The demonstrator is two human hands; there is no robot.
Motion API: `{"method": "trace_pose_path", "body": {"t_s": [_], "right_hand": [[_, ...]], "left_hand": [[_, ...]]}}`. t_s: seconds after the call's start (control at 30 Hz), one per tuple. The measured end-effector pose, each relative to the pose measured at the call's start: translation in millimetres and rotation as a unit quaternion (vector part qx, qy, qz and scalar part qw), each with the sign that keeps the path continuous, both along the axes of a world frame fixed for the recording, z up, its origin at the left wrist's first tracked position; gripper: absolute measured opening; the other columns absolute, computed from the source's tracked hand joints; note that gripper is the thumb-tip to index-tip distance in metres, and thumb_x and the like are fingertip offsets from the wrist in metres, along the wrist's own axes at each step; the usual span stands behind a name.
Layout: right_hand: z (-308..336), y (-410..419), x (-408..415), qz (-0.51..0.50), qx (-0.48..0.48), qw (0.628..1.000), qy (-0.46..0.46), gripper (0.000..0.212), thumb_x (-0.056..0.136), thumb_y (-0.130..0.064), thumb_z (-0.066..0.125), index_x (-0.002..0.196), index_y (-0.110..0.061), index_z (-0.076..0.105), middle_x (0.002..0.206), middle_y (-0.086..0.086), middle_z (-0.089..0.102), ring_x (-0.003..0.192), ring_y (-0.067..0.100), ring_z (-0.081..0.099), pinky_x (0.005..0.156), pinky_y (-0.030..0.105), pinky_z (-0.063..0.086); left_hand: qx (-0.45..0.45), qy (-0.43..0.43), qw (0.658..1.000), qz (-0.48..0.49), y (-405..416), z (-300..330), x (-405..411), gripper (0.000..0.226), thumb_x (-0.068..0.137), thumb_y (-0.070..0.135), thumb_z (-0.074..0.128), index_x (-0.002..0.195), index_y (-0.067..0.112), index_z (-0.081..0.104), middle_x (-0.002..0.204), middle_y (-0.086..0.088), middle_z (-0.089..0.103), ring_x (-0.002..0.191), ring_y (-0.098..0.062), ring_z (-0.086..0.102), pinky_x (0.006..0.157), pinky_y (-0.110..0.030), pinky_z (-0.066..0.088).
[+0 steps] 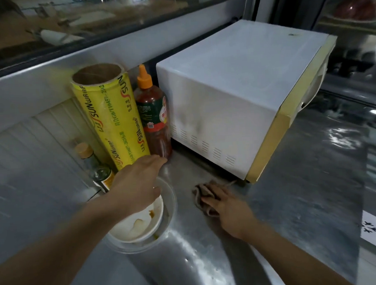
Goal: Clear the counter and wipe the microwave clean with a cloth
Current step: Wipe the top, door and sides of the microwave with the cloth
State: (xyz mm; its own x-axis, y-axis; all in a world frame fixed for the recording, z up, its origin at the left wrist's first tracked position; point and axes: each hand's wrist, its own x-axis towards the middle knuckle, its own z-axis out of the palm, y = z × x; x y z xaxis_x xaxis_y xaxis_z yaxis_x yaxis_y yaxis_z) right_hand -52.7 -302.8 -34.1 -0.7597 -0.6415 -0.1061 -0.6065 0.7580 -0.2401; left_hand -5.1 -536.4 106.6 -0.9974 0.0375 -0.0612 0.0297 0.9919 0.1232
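The right hand (227, 208) lay flat on the brown cloth (204, 194), pressing it to the steel bench (190, 263) just in front of the white microwave (234, 95). The left hand (137, 185) reached over a dirty bowl (141, 226), grip released, fingertips at the sauce bottle (153, 113).

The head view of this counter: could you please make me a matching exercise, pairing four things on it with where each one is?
Things:
1. cloth
2. sauce bottle
3. dirty bowl
4. roll of wrap

Places:
A. standing between the roll of wrap and the microwave
B. below the left hand
C. under the right hand
D. standing left of the sauce bottle

Pairs: 1-C, 2-A, 3-B, 4-D
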Motion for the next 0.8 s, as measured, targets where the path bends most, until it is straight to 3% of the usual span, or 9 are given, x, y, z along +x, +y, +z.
{"method": "trace_pose_path", "body": {"t_s": [0.1, 0.17, 0.23, 0.3, 0.43, 0.57, 0.7, 0.8], "right_hand": [[13.9, 16.8, 5.6, -0.087, 0.045, 0.995, 0.006, 0.051, 0.095, -0.013, 0.039, 0.142, -0.031, 0.036, 0.158, -0.002, 0.004, 0.146, 0.022, 0.003, 0.101, 0.038, 0.043], [20.4, 15.5, 16.3, -0.087, 0.060, 0.994, 0.001, 0.049, 0.096, -0.014, 0.038, 0.143, -0.028, 0.035, 0.158, -0.001, 0.004, 0.146, 0.024, 0.001, 0.105, 0.040, 0.040], [24.5, 15.2, 27.4, -0.069, 0.066, 0.995, -0.026, 0.047, 0.096, -0.015, 0.042, 0.142, -0.027, 0.037, 0.157, 0.001, 0.011, 0.144, 0.027, 0.012, 0.108, 0.040, 0.036], [33.3, 18.2, 37.4, -0.066, 0.049, 0.995, -0.062, 0.043, 0.094, -0.018, 0.049, 0.136, -0.026, 0.045, 0.151, 0.004, 0.027, 0.133, 0.026, 0.034, 0.104, 0.034, 0.037], [64.4, 30.1, 60.1, -0.172, -0.041, 0.977, -0.119, 0.040, 0.090, -0.009, 0.051, 0.127, -0.023, 0.057, 0.129, 0.005, 0.056, 0.115, 0.021, 0.055, 0.096, 0.026, 0.043], [97.8, 42.3, 96.9, -0.259, -0.180, 0.945, -0.093, 0.053, 0.080, 0.011, 0.044, 0.116, -0.021, 0.065, 0.113, 0.003, 0.066, 0.106, 0.018, 0.061, 0.082, 0.012, 0.041], [138.5, 41.4, 142.5, -0.307, -0.299, 0.902, -0.060, 0.053, 0.072, 0.019, 0.042, 0.105, -0.013, 0.070, 0.098, 0.001, 0.066, 0.095, 0.013, 0.059, 0.074, 0.003, 0.041], [169.0, 31.7, 178.1, -0.328, -0.376, 0.864, -0.070, 0.054, 0.072, 0.023, 0.041, 0.103, -0.011, 0.069, 0.099, 0.008, 0.068, 0.096, 0.018, 0.062, 0.086, 0.022, 0.050]], "left_hand": [[0.010, 0.021, 1.000, -0.007, 2.1, 5.3, 5.4, 0.063, 0.086, 0.028, 0.060, 0.142, 0.028, 0.031, 0.148, 0.010, 0.031, 0.132, -0.011, 0.036, 0.102, -0.030, 0.040], [0.013, 0.031, 0.999, -0.016, 4.4, 7.4, 11.2, 0.062, 0.086, 0.028, 0.060, 0.141, 0.027, 0.032, 0.146, 0.010, 0.033, 0.131, -0.010, 0.037, 0.101, -0.029, 0.041], [0.008, 0.036, 0.999, -0.026, 8.1, 9.6, 18.3, 0.063, 0.086, 0.030, 0.060, 0.141, 0.028, 0.031, 0.146, 0.011, 0.033, 0.132, -0.009, 0.036, 0.100, -0.027, 0.041], [0.008, 0.040, 0.999, -0.036, 10.8, 13.0, 27.4, 0.062, 0.085, 0.032, 0.060, 0.140, 0.029, 0.031, 0.146, 0.011, 0.033, 0.132, -0.008, 0.036, 0.100, -0.027, 0.041], [0.014, 0.052, 0.997, -0.051, 10.0, 22.4, 48.7, 0.058, 0.087, 0.025, 0.056, 0.140, 0.030, 0.032, 0.147, 0.012, 0.032, 0.133, -0.007, 0.034, 0.100, -0.027, 0.040], [0.029, 0.062, 0.995, -0.071, 9.9, 36.4, 72.6, 0.058, 0.089, 0.018, 0.052, 0.141, 0.030, 0.031, 0.149, 0.012, 0.030, 0.135, -0.007, 0.031, 0.103, -0.028, 0.037], [0.047, 0.065, 0.992, -0.099, 14.2, 53.5, 106.4, 0.060, 0.089, 0.019, 0.052, 0.143, 0.028, 0.028, 0.151, 0.011, 0.026, 0.138, -0.008, 0.027, 0.108, -0.031, 0.034], [0.093, 0.055, 0.989, -0.103, 15.2, 62.0, 137.9, 0.058, 0.090, 0.022, 0.052, 0.143, 0.028, 0.028, 0.150, 0.009, 0.029, 0.137, -0.011, 0.029, 0.110, -0.033, 0.031]]}}
